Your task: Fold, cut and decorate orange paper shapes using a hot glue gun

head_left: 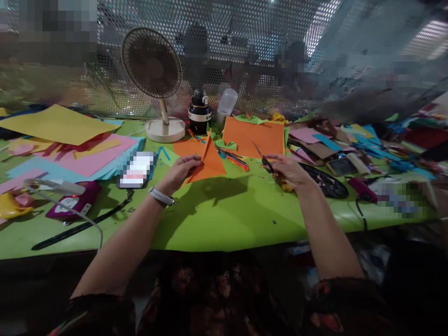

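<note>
My left hand (182, 171) pinches the near edge of a folded orange sheet of paper (212, 164), with one flap standing up. A watch with a pale strap is on that wrist. On the right, my right hand (291, 172) grips a pair of scissors (266, 163) by the dark handles. The slim blades point up and to the left, apart from the folded paper. Between the hands lie an orange-red cutter (238, 163) and some dark slender tools. A second orange sheet (254, 140) lies flat behind them.
A white fan (165, 129), a black bottle (199, 114) and a clear bottle (228, 101) stand along the mesh wall. Coloured sheets (87, 161) and a phone (137, 169) lie left. A black tray (324, 179) and paper scraps (308, 135) lie right.
</note>
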